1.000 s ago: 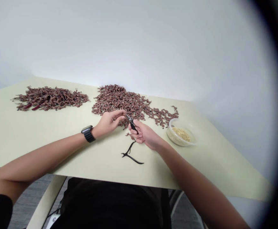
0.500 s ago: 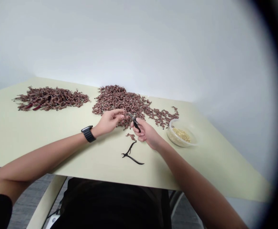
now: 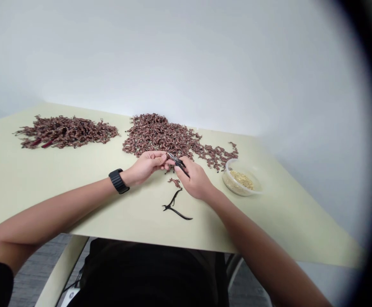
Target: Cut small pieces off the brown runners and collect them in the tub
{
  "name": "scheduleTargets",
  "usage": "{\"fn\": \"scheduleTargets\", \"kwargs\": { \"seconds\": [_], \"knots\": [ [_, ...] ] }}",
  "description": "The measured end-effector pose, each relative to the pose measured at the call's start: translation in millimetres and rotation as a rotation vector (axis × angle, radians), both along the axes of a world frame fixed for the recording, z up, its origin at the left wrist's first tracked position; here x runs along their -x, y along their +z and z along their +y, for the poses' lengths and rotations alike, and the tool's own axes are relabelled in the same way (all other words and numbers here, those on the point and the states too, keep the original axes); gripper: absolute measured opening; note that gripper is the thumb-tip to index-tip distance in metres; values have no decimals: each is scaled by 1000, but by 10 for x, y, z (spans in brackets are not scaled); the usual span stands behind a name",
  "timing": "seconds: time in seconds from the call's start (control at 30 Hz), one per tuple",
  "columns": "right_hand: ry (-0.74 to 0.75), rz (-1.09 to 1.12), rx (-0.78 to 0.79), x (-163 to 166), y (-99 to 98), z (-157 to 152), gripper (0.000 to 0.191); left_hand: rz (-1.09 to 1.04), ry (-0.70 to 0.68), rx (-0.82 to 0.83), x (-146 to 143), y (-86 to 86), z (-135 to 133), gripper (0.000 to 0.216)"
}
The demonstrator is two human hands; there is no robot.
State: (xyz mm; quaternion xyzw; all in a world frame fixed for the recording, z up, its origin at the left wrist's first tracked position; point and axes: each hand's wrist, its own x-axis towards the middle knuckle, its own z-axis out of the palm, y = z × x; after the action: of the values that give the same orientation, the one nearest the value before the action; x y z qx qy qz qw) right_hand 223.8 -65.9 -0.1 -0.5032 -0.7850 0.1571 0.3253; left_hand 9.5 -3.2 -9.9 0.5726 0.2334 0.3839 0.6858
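Observation:
My left hand (image 3: 147,165), with a black watch (image 3: 118,181) on its wrist, pinches a small reddish-brown piece just in front of the big middle pile (image 3: 169,138). Its fingers are closed on that piece. My right hand (image 3: 194,178) grips small black-handled pliers (image 3: 178,162), whose metal tip meets the left fingertips. A few loose reddish-brown pieces (image 3: 174,182) lie on the table under my hands.
A second pair of black pliers (image 3: 174,206) lies open on the pale green table (image 3: 29,179) near me. Another reddish-brown pile (image 3: 66,131) sits far left. A clear plastic bowl (image 3: 241,177) of small yellowish bits stands to the right. The wall is close behind.
My right hand turned palm down and shifted slightly toward the left hand, bringing the pliers' tip back to the left fingertips. My left hand stayed in place.

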Motion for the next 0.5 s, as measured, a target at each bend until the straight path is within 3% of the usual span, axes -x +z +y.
{"fn": "scheduleTargets", "kwargs": {
  "seconds": [0.5],
  "knots": [
    [3, 24, 34, -4, -5, 8, 22, 71, 35, -99, 28, -44, 53, 32]
  ]
}}
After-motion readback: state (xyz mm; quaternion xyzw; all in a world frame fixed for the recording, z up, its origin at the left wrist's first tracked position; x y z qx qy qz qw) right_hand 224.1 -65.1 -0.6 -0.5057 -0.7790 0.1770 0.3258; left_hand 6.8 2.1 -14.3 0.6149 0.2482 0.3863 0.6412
